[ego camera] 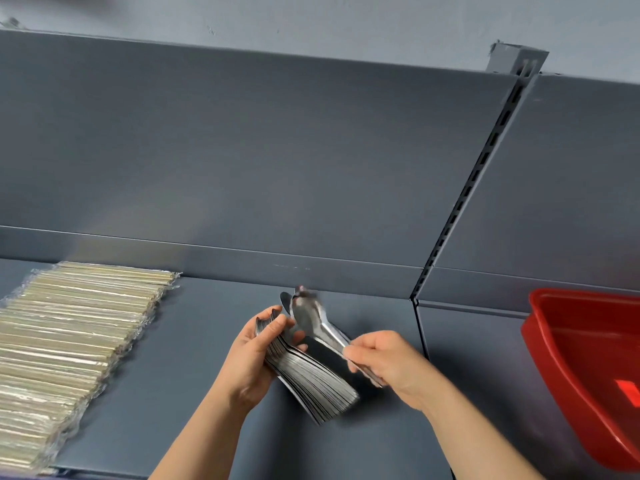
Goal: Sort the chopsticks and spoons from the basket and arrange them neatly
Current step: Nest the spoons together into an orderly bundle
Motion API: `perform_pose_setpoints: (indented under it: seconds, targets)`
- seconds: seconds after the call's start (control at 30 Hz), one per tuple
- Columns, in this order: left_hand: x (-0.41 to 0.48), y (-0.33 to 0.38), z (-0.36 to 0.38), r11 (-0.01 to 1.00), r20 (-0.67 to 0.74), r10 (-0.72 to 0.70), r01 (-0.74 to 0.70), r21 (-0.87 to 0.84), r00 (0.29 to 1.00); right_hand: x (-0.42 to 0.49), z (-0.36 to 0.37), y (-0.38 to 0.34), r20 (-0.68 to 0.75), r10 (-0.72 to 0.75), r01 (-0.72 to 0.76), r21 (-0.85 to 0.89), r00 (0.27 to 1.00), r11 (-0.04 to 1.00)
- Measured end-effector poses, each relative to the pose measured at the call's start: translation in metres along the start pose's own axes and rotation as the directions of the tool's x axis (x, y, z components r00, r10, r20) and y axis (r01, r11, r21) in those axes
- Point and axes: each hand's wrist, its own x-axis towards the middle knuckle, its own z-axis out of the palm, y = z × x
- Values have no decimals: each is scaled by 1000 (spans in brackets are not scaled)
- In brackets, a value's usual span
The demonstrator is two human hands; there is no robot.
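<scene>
Spoons being stacked over the shelf [207,393].
The left hand [251,358] grips a spoon stack [311,379]; the right hand [384,363] pinches one spoon [311,318] above it. Chopsticks [69,341] lie left, basket [581,368] right.

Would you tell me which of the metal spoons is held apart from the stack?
The shiny metal spoon pinched by its handle in the right hand; the stacked spoons rest in the left hand.
</scene>
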Motion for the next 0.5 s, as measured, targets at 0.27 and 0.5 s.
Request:
perform_pose_setpoints:
  seconds: [0.27,0.5]
  targets:
    - [-9,-7,3,996,47,15,-19,84,999,-10,10,6,-31,-3,0,-107,1000,994]
    - [-20,-16,-4,991,-140,40,-21,132,989,-13,16,6,-216,-117,80,-171,969,982]
